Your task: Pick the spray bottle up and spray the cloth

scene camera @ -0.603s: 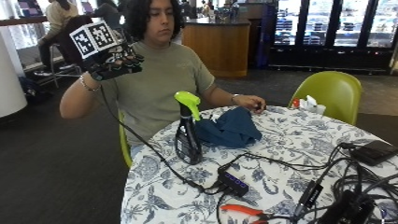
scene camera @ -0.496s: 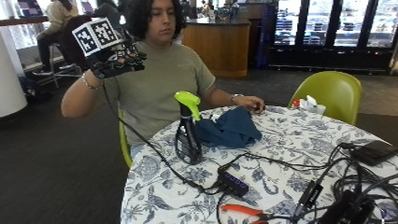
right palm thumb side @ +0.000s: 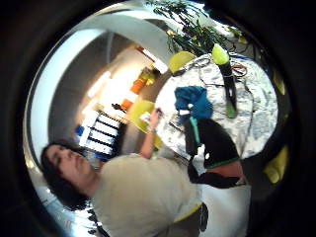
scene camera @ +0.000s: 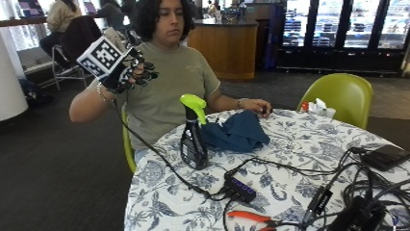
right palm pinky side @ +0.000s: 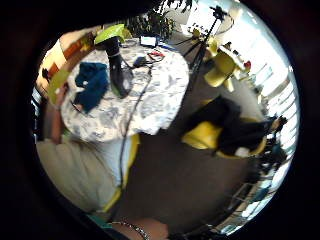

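Meanwhile, a seated person holds the gloved right hand raised at shoulder height, well off the counter, fingers loosely curled and gripping nothing. The spray bottle, dark-bodied with a lime-green trigger head, stands upright on the floral-print counter, just beside the crumpled blue cloth, which lies at its 2 o'clock in the outside view. The bare left hand rests at the cloth's far edge. A black cable trails from the glove past the bottle's base toward a small hub at the bottle's 5 o'clock. The likely hazard: on the reach down, that cable could drag against the tall, narrow bottle and tip it, or a glancing grasp could knock it onto the cloth.
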Available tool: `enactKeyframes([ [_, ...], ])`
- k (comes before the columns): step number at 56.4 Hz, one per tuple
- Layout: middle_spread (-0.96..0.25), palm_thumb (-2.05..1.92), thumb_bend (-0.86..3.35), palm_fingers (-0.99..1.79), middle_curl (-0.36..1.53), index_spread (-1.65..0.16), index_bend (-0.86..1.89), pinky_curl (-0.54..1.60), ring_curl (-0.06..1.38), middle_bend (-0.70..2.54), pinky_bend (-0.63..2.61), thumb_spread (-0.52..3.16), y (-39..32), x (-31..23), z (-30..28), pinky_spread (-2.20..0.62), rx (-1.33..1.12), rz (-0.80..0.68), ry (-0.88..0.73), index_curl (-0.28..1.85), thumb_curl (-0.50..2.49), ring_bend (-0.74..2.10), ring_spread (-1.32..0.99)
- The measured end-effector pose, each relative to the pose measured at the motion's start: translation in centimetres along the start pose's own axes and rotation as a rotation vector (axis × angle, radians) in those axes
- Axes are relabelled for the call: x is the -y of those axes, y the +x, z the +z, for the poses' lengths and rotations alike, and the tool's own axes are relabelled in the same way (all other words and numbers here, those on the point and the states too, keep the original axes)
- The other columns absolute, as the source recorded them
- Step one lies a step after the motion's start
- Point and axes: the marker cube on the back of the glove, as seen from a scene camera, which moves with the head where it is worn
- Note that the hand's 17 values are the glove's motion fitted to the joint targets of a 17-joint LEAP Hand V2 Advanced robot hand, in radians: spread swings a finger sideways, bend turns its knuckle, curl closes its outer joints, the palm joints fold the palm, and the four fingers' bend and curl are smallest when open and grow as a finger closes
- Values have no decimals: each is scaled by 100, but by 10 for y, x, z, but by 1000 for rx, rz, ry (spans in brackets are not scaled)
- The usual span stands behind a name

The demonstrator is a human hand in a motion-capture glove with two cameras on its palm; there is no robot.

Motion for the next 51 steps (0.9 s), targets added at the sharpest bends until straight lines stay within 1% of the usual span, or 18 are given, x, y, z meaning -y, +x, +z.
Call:
enactKeyframes([
  [4, -1, 66, 15, 34, 29, -38, 13, 25, 27, 25, 18, 113, 9, 4, 12, 21, 163, 31, 12, 22, 31, 43, -5],
  [7, 0, 70, 15, 35, 30, -38, 14, 25, 28, 26, 17, 114, 16, 10, 23, 21, 226, 29, 26, 22, 32, 44, -5],
  [14, 2, 77, 14, 36, 31, -37, 14, 27, 29, 24, 19, 113, 28, 16, 51, 21, 253, 68, 41, 23, 36, 46, -3],
  [20, 3, 80, 11, 35, 31, -37, 14, 28, 30, 22, 20, 112, 34, 25, 73, 22, 337, 112, 43, 23, 37, 46, -2],
  [25, 4, 81, 9, 35, 32, -37, 13, 29, 30, 22, 21, 112, 37, 34, 86, 22, 400, 146, 54, 23, 38, 46, -2],
  [29, 4, 82, 6, 35, 32, -37, 13, 30, 31, 21, 22, 112, 41, 44, 93, 22, 436, 187, 31, 23, 39, 46, -2],
  [38, 5, 84, 2, 35, 33, -36, 13, 32, 31, 19, 23, 110, 57, 71, 112, 22, 483, 227, 40, 24, 40, 45, -1],
  [44, 6, 88, 1, 37, 33, -36, 12, 34, 31, 19, 29, 110, 64, 85, 120, 23, 543, 235, 77, 23, 42, 44, -1],
  [46, 6, 92, 3, 40, 32, -35, 11, 36, 31, 17, 37, 111, 67, 90, 122, 23, 563, 243, 96, 22, 43, 44, -1],
  [51, 6, 98, 5, 52, 30, -33, 11, 39, 32, 14, 52, 115, 73, 100, 129, 21, 591, 268, 199, 22, 46, 47, -2],
])
